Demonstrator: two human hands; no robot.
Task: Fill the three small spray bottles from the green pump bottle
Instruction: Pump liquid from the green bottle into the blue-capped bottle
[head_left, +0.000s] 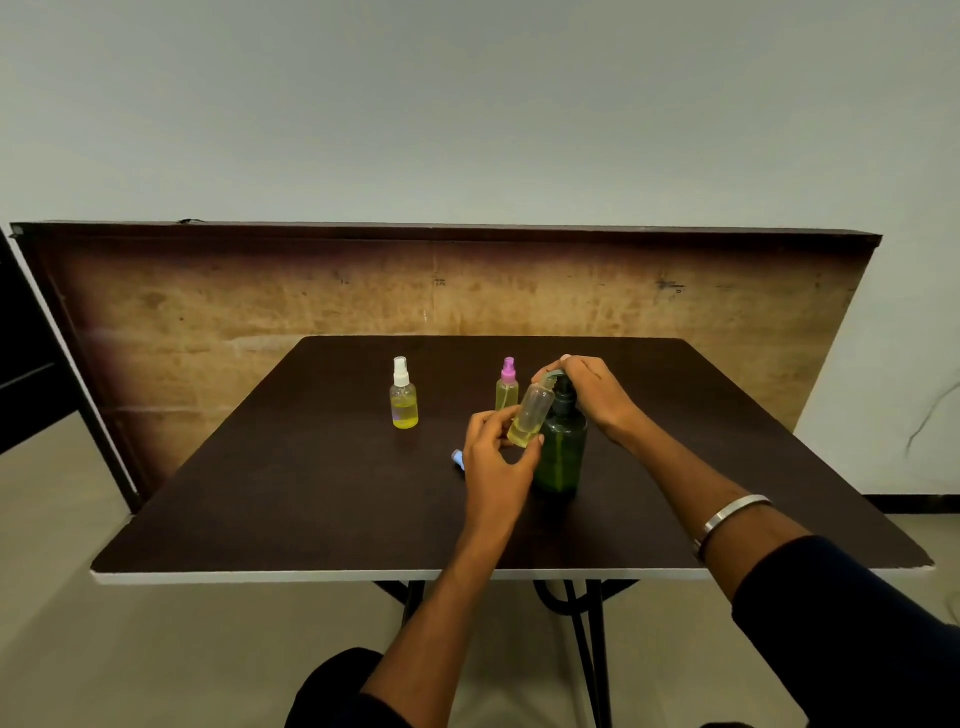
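The green pump bottle (561, 452) stands upright on the dark table (311, 493), right of centre. My right hand (592, 389) rests on top of its pump head, fingers curled over it. My left hand (493, 462) holds an uncapped small spray bottle (532, 415) tilted under the spout; a little yellow liquid lies in its lower end. A small bottle with a white sprayer (403, 395) stands at the back left, holding yellow liquid. Another with a pink sprayer (507, 387) stands just behind the hands. A blue spray cap (458, 459) lies on the table by my left hand.
A wooden board (260, 301) leans upright behind the table's far edge. The table's white front edge (363, 576) is close to my body. A metal bangle (732, 514) sits on my right wrist.
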